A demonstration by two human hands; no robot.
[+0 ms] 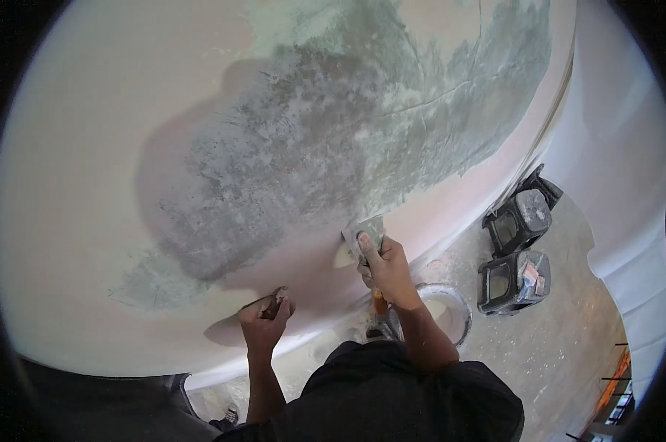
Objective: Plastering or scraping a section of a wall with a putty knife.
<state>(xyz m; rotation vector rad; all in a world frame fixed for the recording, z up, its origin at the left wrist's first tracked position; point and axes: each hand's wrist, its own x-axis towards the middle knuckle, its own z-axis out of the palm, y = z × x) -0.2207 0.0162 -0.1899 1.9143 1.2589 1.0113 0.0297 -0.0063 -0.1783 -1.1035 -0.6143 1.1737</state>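
Observation:
A large curved pale-pink surface (90,147) carries a broad, mottled grey-green coating (450,110), shadowed in its middle. My right hand (384,265) grips a scraper with a dusty, wide metal blade (371,227) at the coating's lower edge; an orange handle (379,300) shows below the fingers. My left hand (266,317) is closed near the bare pink surface, lower left of the coated area, its fingertips pinched round a small dusty thing that I cannot make out.
Two dark plastic stools (517,225) stand at the right, the nearer bearing small pale items (531,280). A white bucket (450,313) sits beside my right forearm on the spattered floor (561,339). White sheeting (620,147) hangs along the right. A shoe (231,415) shows at the bottom.

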